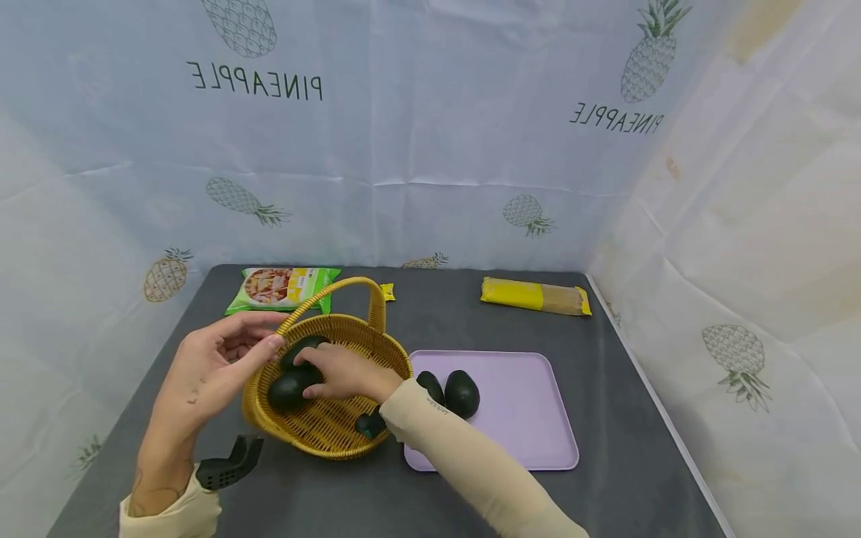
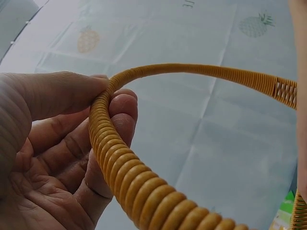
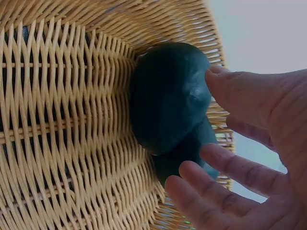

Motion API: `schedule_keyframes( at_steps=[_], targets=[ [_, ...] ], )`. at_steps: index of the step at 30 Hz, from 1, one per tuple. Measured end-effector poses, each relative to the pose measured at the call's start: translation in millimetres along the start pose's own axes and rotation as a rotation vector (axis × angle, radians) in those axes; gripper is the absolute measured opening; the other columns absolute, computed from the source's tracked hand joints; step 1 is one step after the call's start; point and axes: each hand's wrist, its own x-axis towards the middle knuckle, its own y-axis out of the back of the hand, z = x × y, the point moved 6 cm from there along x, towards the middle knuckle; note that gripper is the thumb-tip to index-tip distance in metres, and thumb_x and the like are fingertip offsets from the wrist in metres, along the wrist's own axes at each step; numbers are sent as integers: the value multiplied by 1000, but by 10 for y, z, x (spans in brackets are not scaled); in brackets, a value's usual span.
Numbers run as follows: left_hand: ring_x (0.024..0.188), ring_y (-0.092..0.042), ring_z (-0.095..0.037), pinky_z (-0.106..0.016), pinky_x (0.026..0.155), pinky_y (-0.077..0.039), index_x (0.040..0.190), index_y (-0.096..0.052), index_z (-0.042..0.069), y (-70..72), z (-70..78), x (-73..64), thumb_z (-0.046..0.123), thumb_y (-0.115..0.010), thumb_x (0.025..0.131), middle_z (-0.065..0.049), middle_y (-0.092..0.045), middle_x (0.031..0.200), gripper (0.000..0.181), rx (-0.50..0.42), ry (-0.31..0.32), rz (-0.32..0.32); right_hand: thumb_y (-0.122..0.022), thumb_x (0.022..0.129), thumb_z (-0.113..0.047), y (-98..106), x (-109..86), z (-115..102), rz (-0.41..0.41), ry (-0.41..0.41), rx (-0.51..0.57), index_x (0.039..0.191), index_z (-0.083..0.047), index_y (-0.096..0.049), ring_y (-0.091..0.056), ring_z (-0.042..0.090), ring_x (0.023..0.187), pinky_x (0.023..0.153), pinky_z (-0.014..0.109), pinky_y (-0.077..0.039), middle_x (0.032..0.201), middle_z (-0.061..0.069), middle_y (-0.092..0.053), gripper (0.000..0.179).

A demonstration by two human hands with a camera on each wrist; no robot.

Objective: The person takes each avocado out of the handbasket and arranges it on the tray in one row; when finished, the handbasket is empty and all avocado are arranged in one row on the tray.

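A yellow wicker basket (image 1: 323, 446) stands on the dark table, its arched handle (image 2: 182, 68) pinched between the thumb and fingers of my left hand (image 1: 202, 370). Reaching down into the basket is my right hand (image 1: 346, 371), beside two dark green avocados at its left side. The nearer avocado (image 3: 168, 96) lies by the right thumb; the other avocado (image 3: 184, 155) is partly behind it, close to the spread fingertips. Those fingers are not closed round either one. Another dark green object (image 1: 368, 424) in the basket is partly covered by the right sleeve.
A lilac tray (image 1: 518, 418) lies right of the basket, bearing a dark avocado (image 1: 462, 394) and a second avocado (image 1: 430, 385) partly behind the right arm. Along the back are a green food bag (image 1: 282, 288), a small yellow packet (image 1: 388, 291) and a long yellow package (image 1: 536, 297).
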Motion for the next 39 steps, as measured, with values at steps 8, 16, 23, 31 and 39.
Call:
schedule_keyframes(
  at_steps=[8,16,23,31,39],
  targets=[
    [70,-65,-8,-20,58,-49,122,-72,14,7,-1,2,6,-70,95,0,-72,93,28,8,14,-4,-70,96,-37,-126,53,32,-54,-31,9,144,-22,-52,-57,8,121,102,19,-46,137,0,-57,54],
    [71,-66,-7,-20,58,-50,122,-72,14,-4,4,0,7,-70,96,9,-71,92,27,17,20,-2,-71,96,-35,-163,87,30,-69,-41,8,146,-21,-50,-57,9,123,103,20,-46,138,1,-58,55],
    [71,-65,-8,-20,59,-49,122,-72,14,-1,6,-16,6,-69,96,5,-71,92,27,24,13,7,-69,97,-37,-190,87,-34,-82,-13,11,145,-20,-52,-58,6,125,103,18,-45,141,-4,-60,53],
    [70,-64,-8,-21,58,-48,122,-72,14,-7,3,-31,6,-69,96,2,-71,92,27,25,11,3,-72,96,-28,-208,61,-55,-83,-18,7,145,-22,-54,-59,6,124,103,18,-45,141,-5,-61,52],
    [71,-63,-9,-24,55,-45,123,-71,15,-10,16,-30,8,-68,97,3,-70,93,27,21,11,0,-67,98,-38,-214,74,-67,-81,-10,-8,142,-27,-56,-56,7,118,99,18,-47,134,-6,-61,46]
  ],
)
